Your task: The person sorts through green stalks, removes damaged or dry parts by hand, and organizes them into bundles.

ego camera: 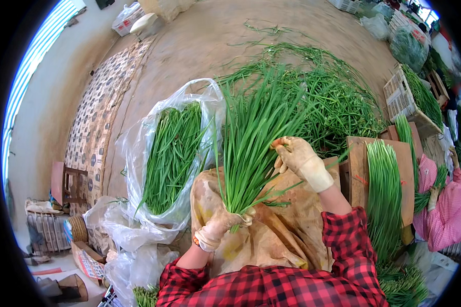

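A fanned bunch of long flat green leaves, apparently garlic chives (246, 142), stands over my lap with its tips pointing away from me. My left hand (224, 224), in a pale stained glove, grips it round the stem ends, which poke out below the fist. My right hand (297, 155), gloved too, is at the bunch's right side with its fingers curled by the outer leaves. Whether it pinches any of them cannot be made out. Beneath both hands a stained tan apron (269, 234) covers my knees, and a few loose leaves (278, 204) lie on it.
Left of my knees, an opened clear plastic bag (211, 99) holds more leaves. A loose heap of greens (330, 103) spreads over the floor ahead. At right, a wooden board (357, 169) bears a neat bundle (384, 184); beyond it sits a person in pink (447, 215) holding greens, near a filled crate (401, 94).
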A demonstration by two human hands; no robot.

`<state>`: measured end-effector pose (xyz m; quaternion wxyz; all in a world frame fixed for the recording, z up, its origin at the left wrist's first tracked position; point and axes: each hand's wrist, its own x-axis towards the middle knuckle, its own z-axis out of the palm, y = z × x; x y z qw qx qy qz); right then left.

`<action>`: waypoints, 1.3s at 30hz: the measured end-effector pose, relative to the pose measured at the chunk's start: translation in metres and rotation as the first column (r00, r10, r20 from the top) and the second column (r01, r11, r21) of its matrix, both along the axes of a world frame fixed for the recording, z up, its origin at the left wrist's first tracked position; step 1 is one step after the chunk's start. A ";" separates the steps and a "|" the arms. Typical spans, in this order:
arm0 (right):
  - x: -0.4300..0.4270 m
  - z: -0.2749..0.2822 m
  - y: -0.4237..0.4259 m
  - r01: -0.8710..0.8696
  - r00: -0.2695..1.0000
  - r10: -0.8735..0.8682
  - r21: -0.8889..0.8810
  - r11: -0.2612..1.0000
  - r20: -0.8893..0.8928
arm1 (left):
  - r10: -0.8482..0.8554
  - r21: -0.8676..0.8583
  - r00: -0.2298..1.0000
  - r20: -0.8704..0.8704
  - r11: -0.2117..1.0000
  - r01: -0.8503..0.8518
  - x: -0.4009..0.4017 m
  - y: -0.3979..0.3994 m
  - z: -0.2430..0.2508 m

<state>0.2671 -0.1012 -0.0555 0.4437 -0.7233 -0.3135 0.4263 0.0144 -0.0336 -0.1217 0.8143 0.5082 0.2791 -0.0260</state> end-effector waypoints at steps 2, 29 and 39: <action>0.003 0.003 0.007 0.042 0.992 -0.057 -0.124 0.991 -0.116 | -0.010 0.018 1.000 -0.017 1.000 0.011 0.000 -0.002 0.001; -0.022 0.018 -0.041 -0.017 0.722 -0.340 0.506 0.862 0.603 | 0.276 -0.883 0.946 0.171 0.468 0.023 0.020 0.002 -0.046; 0.154 -0.049 -0.078 0.377 0.550 0.159 -0.413 0.829 0.820 | 0.197 -0.531 0.979 -0.054 0.825 -0.195 0.013 0.012 -0.042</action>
